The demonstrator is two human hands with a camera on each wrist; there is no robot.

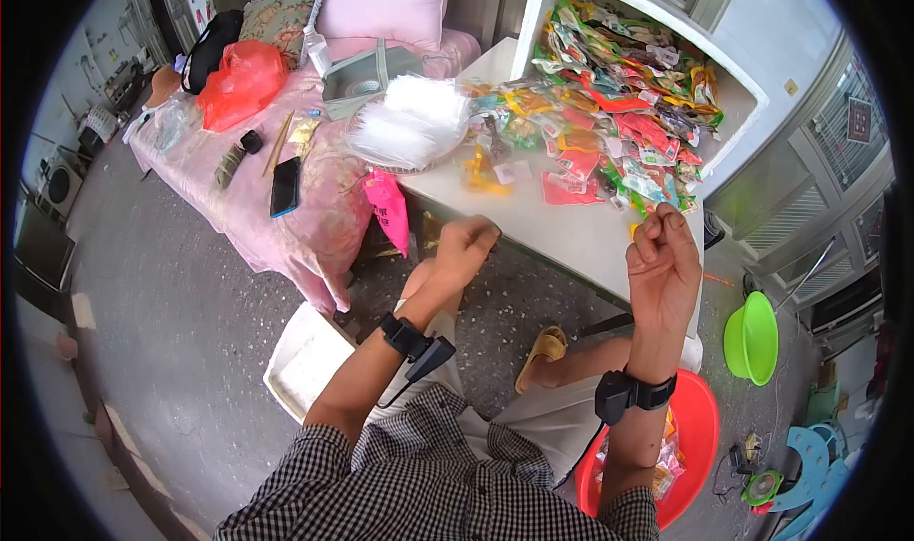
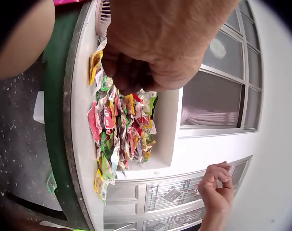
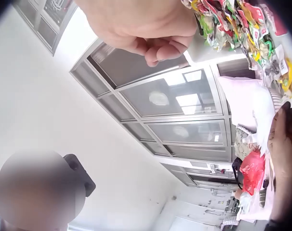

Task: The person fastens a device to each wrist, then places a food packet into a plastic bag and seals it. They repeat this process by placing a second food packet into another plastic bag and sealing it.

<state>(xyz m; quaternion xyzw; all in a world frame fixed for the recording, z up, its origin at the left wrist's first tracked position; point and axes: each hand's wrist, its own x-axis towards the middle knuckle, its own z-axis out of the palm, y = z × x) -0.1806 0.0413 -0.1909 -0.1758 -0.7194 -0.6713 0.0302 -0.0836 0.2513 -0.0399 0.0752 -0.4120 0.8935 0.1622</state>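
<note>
White table (image 1: 562, 234) w/ packets (image 1: 619, 112); L hand (image 1: 464, 248), R hand (image 1: 664, 265) curled, any contents hidden.

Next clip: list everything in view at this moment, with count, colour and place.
packets: large pile, many colours, far side of the table
table: one, white, before the person
clear bags: one stack, clear, table's left end
pink cover: one, pink, left of the table
phone: one, black, on the pink cover
red bag: one, red-orange, on the pink cover
green basin: one, green, floor at right
red basin: one, red, floor under the right arm
sandal: one, yellow, on a foot
left hand: raised, fingers curled
right hand: raised, fingers curled
</note>
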